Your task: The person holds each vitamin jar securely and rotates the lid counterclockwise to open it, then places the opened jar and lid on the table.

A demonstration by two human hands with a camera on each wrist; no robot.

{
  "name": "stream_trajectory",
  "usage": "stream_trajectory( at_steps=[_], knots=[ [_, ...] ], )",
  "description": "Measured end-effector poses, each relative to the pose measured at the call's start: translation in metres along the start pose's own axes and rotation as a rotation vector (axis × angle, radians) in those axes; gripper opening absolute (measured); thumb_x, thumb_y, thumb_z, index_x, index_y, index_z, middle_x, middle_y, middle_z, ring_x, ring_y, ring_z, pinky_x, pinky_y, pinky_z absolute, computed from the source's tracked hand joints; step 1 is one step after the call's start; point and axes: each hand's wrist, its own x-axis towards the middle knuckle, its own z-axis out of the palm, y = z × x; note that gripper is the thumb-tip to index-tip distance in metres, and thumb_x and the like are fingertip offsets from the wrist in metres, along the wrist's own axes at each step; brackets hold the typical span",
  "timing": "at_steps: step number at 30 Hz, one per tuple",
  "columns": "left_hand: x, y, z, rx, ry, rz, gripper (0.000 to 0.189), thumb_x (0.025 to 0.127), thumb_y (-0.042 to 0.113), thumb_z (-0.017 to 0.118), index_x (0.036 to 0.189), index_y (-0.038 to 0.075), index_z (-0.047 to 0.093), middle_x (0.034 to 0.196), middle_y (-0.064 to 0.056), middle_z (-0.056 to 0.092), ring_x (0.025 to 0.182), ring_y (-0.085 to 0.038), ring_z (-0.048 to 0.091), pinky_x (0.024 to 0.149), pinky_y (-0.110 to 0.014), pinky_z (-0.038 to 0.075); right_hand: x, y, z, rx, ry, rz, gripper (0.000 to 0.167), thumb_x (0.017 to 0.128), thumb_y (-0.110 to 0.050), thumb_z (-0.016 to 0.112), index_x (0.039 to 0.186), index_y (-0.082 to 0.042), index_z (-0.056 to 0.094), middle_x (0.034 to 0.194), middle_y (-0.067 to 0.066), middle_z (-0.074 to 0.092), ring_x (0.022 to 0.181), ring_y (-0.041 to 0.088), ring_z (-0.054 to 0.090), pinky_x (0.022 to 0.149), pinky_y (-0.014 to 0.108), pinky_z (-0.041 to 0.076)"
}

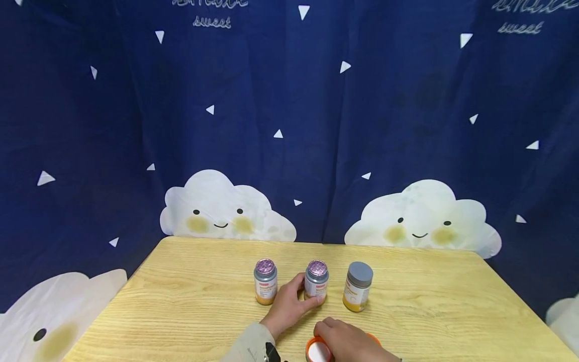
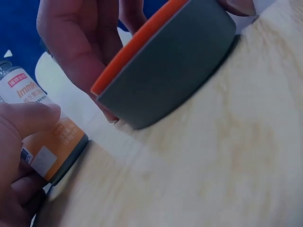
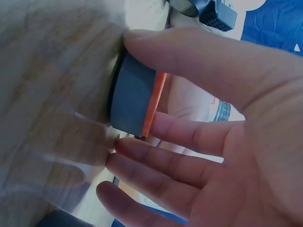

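Observation:
My left hand (image 1: 288, 304) grips a small supplement bottle (image 1: 315, 287) near its base, thumb across the front. The bottle stands upright with a purple foil seal on its mouth. In the left wrist view its label (image 2: 33, 92) is white above and orange below. Close to the front edge, my right hand (image 1: 346, 339) holds a grey screw lid (image 3: 134, 92) with an orange inner rim, thumb on one side and fingers on the other. The lid lies inside up at the tabletop. Part of a second orange-rimmed lid (image 1: 374, 338) shows behind the right hand, mostly hidden.
Left of the held bottle stands another foil-sealed bottle (image 1: 265, 282). To the right is a bottle with its grey lid on (image 1: 358, 286). All are on a light wooden table (image 1: 194, 291), backed by a dark blue curtain (image 1: 253, 75) with printed clouds.

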Motion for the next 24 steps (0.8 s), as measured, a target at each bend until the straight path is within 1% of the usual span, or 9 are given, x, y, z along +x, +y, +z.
stream_trajectory(
  at_steps=[2, 5, 12, 20, 24],
  knots=[
    [0.0002, -0.0001, -0.0006, 0.012, 0.003, 0.01, 0.056, 0.082, 0.042, 0.076, 0.128, 0.018, 0.055, 0.122, 0.002, 0.064, 0.116, -0.016, 0.057, 0.1, -0.036, 0.044, -0.0008, -0.0067, -0.0029, -0.01, 0.002, 0.016, 0.04, 0.075, -0.039, 0.081, 0.101, -0.016, 0.061, 0.088, -0.01, 0.051, 0.076, 0.005, 0.047, 0.07, 0.027, 0.047],
    [0.0002, 0.0009, -0.0017, 0.02, 0.003, 0.019, 0.057, 0.082, 0.042, 0.076, 0.128, 0.017, 0.055, 0.121, 0.001, 0.064, 0.116, -0.016, 0.057, 0.099, -0.036, 0.044, -0.0006, -0.0092, -0.003, -0.016, 0.005, 0.027, 0.041, 0.075, -0.039, 0.08, 0.102, -0.014, 0.062, 0.088, -0.01, 0.051, 0.075, 0.005, 0.046, 0.07, 0.027, 0.047],
    [-0.0001, 0.0017, -0.003, -0.016, -0.008, 0.018, 0.057, 0.083, 0.039, 0.076, 0.13, 0.016, 0.054, 0.122, 0.001, 0.063, 0.115, -0.016, 0.057, 0.099, -0.035, 0.044, 0.0006, -0.0069, -0.0022, -0.003, -0.006, 0.042, 0.042, 0.075, -0.041, 0.08, 0.102, -0.015, 0.062, 0.088, -0.009, 0.051, 0.075, 0.005, 0.046, 0.07, 0.027, 0.047],
    [-0.0022, 0.0017, -0.0027, -0.015, -0.009, 0.027, 0.057, 0.083, 0.036, 0.076, 0.131, 0.015, 0.053, 0.123, -0.001, 0.063, 0.116, -0.015, 0.057, 0.1, -0.034, 0.044, -0.0023, -0.0081, -0.0033, 0.007, -0.008, 0.029, 0.039, 0.075, -0.038, 0.081, 0.101, -0.016, 0.061, 0.089, -0.01, 0.051, 0.074, 0.004, 0.046, 0.069, 0.025, 0.047],
    [-0.0025, 0.0017, -0.003, -0.01, -0.005, 0.024, 0.058, 0.082, 0.036, 0.077, 0.131, 0.016, 0.053, 0.122, 0.0, 0.064, 0.115, -0.015, 0.057, 0.1, -0.035, 0.044, -0.0018, -0.0039, -0.001, 0.023, -0.01, 0.039, 0.042, 0.074, -0.04, 0.08, 0.103, -0.016, 0.062, 0.091, -0.009, 0.053, 0.075, 0.005, 0.047, 0.07, 0.026, 0.048]
  ],
)
